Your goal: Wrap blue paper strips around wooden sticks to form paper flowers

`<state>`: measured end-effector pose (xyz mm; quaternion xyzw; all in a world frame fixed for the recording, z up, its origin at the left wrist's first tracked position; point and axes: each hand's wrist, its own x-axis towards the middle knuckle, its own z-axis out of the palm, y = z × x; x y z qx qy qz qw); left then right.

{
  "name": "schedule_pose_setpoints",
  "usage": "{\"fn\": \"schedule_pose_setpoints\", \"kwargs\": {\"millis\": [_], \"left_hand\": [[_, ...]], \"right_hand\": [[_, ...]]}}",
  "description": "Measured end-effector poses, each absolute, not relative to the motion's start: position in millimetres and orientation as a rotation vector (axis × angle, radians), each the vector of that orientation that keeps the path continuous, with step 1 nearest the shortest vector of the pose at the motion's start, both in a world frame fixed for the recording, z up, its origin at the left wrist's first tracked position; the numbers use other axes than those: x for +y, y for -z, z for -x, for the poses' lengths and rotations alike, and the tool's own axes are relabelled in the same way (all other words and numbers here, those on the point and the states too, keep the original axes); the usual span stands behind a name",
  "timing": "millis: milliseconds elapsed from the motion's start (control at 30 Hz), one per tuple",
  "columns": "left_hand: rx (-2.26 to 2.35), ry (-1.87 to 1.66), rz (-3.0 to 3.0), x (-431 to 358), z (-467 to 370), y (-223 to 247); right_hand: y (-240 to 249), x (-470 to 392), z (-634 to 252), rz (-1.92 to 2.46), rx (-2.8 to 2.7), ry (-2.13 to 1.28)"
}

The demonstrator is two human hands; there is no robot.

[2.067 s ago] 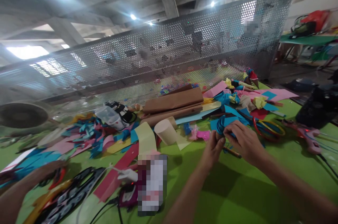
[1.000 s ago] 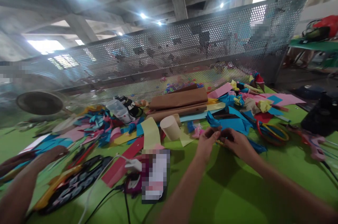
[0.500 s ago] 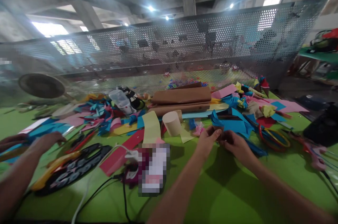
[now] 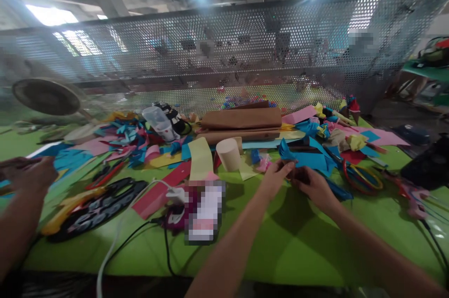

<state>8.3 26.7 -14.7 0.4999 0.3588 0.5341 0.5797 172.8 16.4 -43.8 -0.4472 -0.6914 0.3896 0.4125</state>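
My left hand (image 4: 275, 177) and my right hand (image 4: 313, 186) meet above the green table, fingertips bent inward and nearly touching. Between them is a small piece, mostly hidden by the fingers; a dark brownish bit shows. A crinkled blue paper piece (image 4: 286, 150) rises just above my left fingertips; whether it joins the held piece I cannot tell. Behind my hands lie blue paper sheets (image 4: 310, 161). A pink crumpled scrap (image 4: 264, 163) is left of my left hand, and a cream paper roll (image 4: 228, 155) stands further left.
Brown paper (image 4: 242, 119) lies at the back before a perforated metal screen (image 4: 231, 45). Rings of coloured tape (image 4: 363, 178) and a pink glue gun (image 4: 417, 204) are right. A phone (image 4: 206, 211), cables and yellow-handled scissors (image 4: 75, 202) lie left. Another person's hand (image 4: 30, 174) works far left.
The camera view has tilted slightly downward. My hands stay together in nearly the same place. The other person's hand at the left has drawn back towards the left edge.
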Motion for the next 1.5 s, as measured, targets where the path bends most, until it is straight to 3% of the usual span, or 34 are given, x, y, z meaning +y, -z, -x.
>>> {"fn": "schedule_pose_setpoints", "kwargs": {"millis": [367,700,933,1133,1500], "left_hand": [[0.755,-1.244,-1.192,27.8,-7.4,12.4],[1.255,-1.538,-1.719,24.1,-2.7,4.7],[0.987,-1.534,-1.384,22.7,-16.7,10.2],[0.893,-1.334,-1.287,22.2,-13.1,9.1],[0.802,-1.296,-1.113,27.5,-11.3,12.5]], "right_hand": [[39.6,19.6,-172.1,1.142,-1.614,-1.104],[39.6,19.6,-173.5,1.173,-1.698,-1.039],[47.6,22.5,-170.1,1.049,-1.628,-1.126],[43.0,20.8,-168.7,1.062,-1.586,-1.183],[37.5,15.2,-165.7,1.141,-1.676,-1.088]]}}
